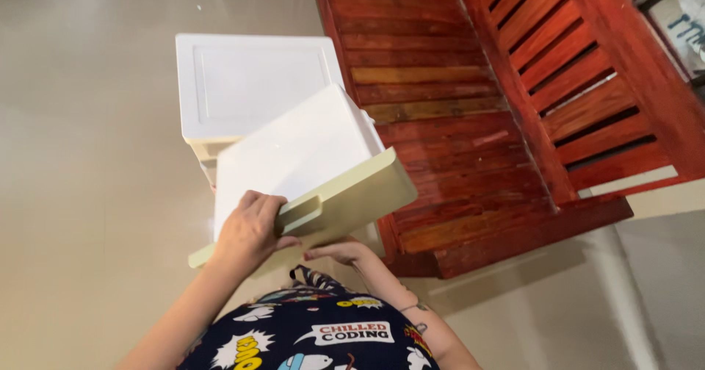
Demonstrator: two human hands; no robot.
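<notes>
Drawer [294, 157], pulled out and tilted, hung just before the white cabinet [250, 83]; left hand [250, 234] clamped its front, right hand [341, 251] underneath, grip largely hidden, beside the bench [455, 120].

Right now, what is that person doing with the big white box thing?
A person is holding a white plastic drawer with a pale green front, pulled out of the white drawer cabinet that stands on the floor. The left hand grips the drawer's front by the handle, and the right hand is underneath the front edge. The drawer looks empty and is tilted. A red wooden bench stands right beside the cabinet.
</notes>
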